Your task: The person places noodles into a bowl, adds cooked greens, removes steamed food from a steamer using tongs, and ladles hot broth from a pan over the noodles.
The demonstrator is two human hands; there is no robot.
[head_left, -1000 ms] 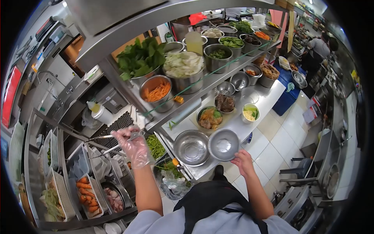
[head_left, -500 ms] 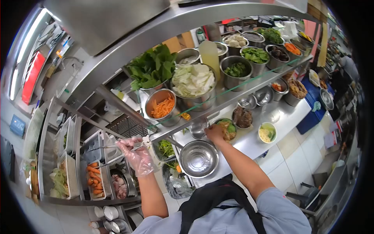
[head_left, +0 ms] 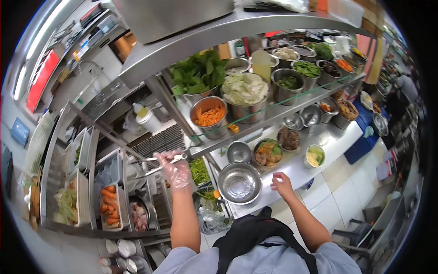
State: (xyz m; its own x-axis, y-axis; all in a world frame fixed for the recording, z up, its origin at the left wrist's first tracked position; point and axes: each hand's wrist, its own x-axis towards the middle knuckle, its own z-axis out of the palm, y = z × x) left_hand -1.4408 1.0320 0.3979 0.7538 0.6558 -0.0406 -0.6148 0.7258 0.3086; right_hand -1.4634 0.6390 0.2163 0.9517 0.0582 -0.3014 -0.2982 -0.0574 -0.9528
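Note:
My left hand (head_left: 175, 170), in a clear plastic glove, is closed around a pair of metal tongs (head_left: 179, 158) that points to the left. It is above the rack's right edge, near a container of green stems (head_left: 199, 171). My bare right hand (head_left: 281, 185) holds nothing, its fingers partly curled and apart, over the counter's front edge. Beyond it stands a bowl of meat and green leaves (head_left: 268, 153), beside a bowl of dark meat (head_left: 289, 138). Between my hands rests a large metal bowl (head_left: 240, 182), with a smaller metal bowl (head_left: 239, 152) behind it.
A shelf with a glass edge (head_left: 273, 107) holds shredded carrots (head_left: 210, 115), cut cabbage (head_left: 245, 89), leafy greens (head_left: 198, 73) and several other pots. A cup of noodles (head_left: 315, 156) stands at the right. Whole carrots (head_left: 109, 205) fill a basket on the left rack.
My right hand has drawn back from the bowl of meat and greens toward me. My left hand still grips the tongs, now turned more level. The view has shifted slightly.

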